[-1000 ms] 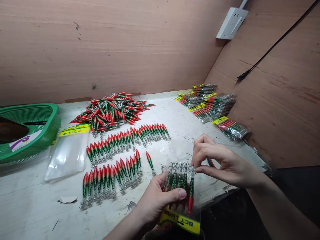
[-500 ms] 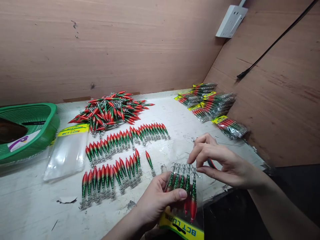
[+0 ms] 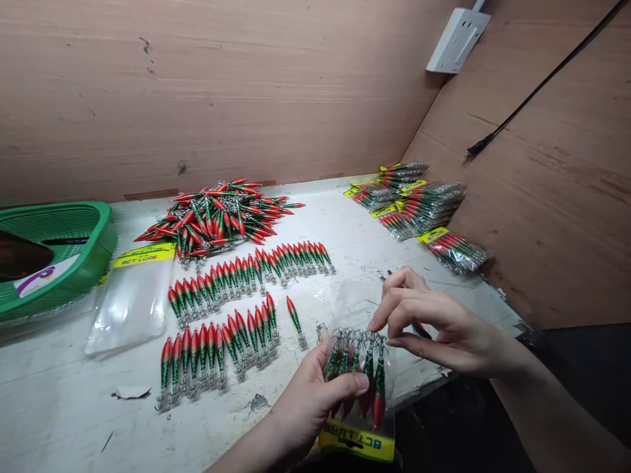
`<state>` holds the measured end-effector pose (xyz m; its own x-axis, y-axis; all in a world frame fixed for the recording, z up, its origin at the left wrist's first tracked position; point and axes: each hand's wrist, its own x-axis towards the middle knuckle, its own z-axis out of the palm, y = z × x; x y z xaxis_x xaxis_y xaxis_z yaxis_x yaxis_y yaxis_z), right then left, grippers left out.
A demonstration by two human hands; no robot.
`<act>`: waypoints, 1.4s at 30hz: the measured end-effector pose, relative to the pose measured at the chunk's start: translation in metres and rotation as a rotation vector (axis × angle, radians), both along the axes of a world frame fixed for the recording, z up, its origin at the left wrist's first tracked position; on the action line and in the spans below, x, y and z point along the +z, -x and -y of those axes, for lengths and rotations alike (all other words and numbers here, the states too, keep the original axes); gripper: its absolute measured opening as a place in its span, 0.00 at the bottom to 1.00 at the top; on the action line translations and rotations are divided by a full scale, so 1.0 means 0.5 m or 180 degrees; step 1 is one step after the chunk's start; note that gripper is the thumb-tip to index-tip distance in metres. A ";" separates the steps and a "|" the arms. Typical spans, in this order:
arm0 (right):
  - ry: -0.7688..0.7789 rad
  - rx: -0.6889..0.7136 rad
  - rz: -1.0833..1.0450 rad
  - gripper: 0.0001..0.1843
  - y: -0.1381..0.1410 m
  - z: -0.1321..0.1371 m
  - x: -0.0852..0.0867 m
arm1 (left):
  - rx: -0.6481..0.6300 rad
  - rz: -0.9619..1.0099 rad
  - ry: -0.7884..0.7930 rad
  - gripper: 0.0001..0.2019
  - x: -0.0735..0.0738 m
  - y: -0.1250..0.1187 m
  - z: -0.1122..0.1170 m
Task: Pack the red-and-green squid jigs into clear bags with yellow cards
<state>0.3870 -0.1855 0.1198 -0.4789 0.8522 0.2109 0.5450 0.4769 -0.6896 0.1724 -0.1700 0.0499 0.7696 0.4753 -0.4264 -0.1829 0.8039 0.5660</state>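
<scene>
My left hand is wrapped around a clear bag with a yellow header, which hangs at the lower end. Several red-and-green squid jigs lie side by side in or against the bag, red ends down and wire hook crowns up. The left thumb presses across their bodies. With thumb and fingers closed together, my right hand pinches at the hook crown of the rightmost jig. Clear plastic shows behind the hooks. Partly hidden behind the right hand is a tool with red-and-black handles.
Two rows of jigs lie left of my hands, with one single jig apart. Behind them is a jig pile. Bags with yellow headers lie beside a green basket. Filled packs are stacked at the back right.
The bag header has risen slightly and shifted, and the held jigs have moved a little down at their hook ends. My right hand keeps its pinch at the hooks.
</scene>
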 end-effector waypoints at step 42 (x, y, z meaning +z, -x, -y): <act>-0.0322 -0.2413 0.0650 0.03 -0.041 0.146 -0.182 | -0.2363 -0.0988 -0.2588 0.25 -0.057 -0.177 -0.202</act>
<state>0.4077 -0.2585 0.0288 0.1871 0.9430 0.2752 0.8575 -0.0201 -0.5141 0.2607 -0.0689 0.0214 0.8908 0.1696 -0.4215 0.4228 0.0304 0.9057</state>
